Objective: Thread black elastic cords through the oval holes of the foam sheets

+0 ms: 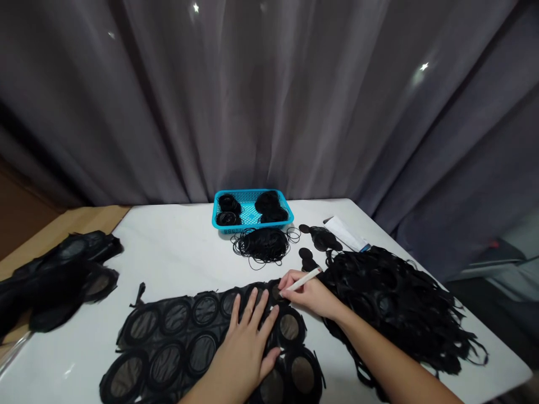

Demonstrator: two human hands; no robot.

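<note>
A black sheer fabric sheet (202, 310) with rows of thick dark rings lies across the front of the table. Pressed flat on it, my left hand (248, 342) has its fingers spread. My right hand (306, 292) grips a slim white pen-like stick (304, 279), whose lower end meets a ring at the sheet's upper right. Whether that end is a nib or a blade is too small to tell. Right of this hand a big heap of black fabric scraps (391, 303) spreads over the table. Small black discs (306, 255) lie just behind the right hand.
A blue plastic basket (250, 230) with bundles of black loops stands at the back. Before it lies a tangle of thin black loops (263, 244). More black fabric (69, 275) hangs over the left edge. A white packet (345, 233) lies back right, and a grey curtain (269, 101) closes the rear.
</note>
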